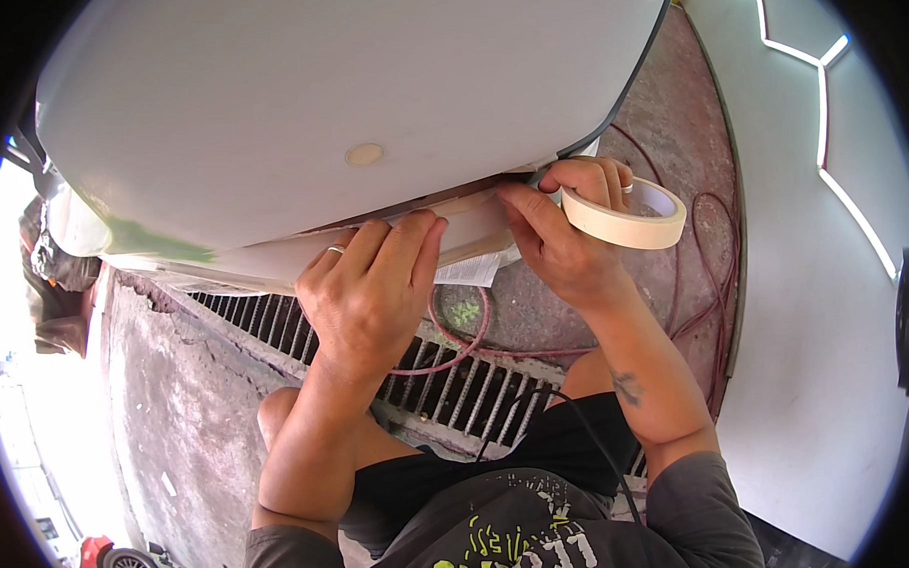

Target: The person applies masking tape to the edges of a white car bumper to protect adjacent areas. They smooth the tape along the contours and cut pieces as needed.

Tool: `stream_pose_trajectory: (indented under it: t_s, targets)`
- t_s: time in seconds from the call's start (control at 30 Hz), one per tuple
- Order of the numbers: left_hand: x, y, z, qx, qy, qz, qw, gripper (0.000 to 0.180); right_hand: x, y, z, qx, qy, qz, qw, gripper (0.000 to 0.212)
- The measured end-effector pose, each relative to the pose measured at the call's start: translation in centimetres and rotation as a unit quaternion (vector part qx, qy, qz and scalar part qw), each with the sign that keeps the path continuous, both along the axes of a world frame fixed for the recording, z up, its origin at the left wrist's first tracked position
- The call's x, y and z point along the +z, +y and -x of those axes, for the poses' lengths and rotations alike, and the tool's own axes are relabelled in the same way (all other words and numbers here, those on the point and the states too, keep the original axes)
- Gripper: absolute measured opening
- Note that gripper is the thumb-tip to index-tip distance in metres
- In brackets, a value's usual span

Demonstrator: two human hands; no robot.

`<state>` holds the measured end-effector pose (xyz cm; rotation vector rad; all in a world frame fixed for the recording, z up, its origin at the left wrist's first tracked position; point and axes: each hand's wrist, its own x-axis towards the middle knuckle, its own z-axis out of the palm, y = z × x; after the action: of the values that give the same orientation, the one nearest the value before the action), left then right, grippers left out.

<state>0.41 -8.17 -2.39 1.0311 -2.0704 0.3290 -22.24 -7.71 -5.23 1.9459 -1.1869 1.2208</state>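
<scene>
A large pale grey car body panel (311,89), apparently a bumper, fills the upper view, with a gap along its lower edge. My left hand (359,286), wearing a ring, presses against the pale lower edge strip (472,225), its fingers close together and bent over it. At the right end of the gap, my right hand (571,243) has its thumb and fingers bent. A roll of cream masking tape (627,227) hangs round its ringed finger. Whether a length of tape runs between the hands is unclear. Printed paper (467,271) sticks out beneath the strip.
Below lies a metal drain grate (461,389) set in rough concrete (191,375). A reddish hose (675,282) loops across the floor. At the right stands a smooth pale surface (803,326) reflecting light tubes. A red object with a black wheel (129,561) shows lower left.
</scene>
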Motion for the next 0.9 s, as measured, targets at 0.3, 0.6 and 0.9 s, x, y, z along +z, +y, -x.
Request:
stream_pose_trajectory:
  t_s: [0.3, 0.6, 0.9]
  targets:
    - [-0.3, -0.4, 0.4, -0.007, 0.002, 0.017, 1.0, 0.013, -0.7, -0.6, -1.1, -0.012, -0.078, 0.039, 0.996, 0.037]
    - [-1.0, -1.0, 0.6, 0.002, 0.002, 0.061, 0.998, 0.011, -1.6, -0.7, -1.2, -0.011, -0.128, 0.032, 0.991, 0.037]
    - [-1.8, -1.5, 1.3, 0.007, 0.05, 0.083, 0.995, 0.015, -0.6, -0.8, -0.2, 0.014, -0.076, 0.045, 0.996, 0.03]
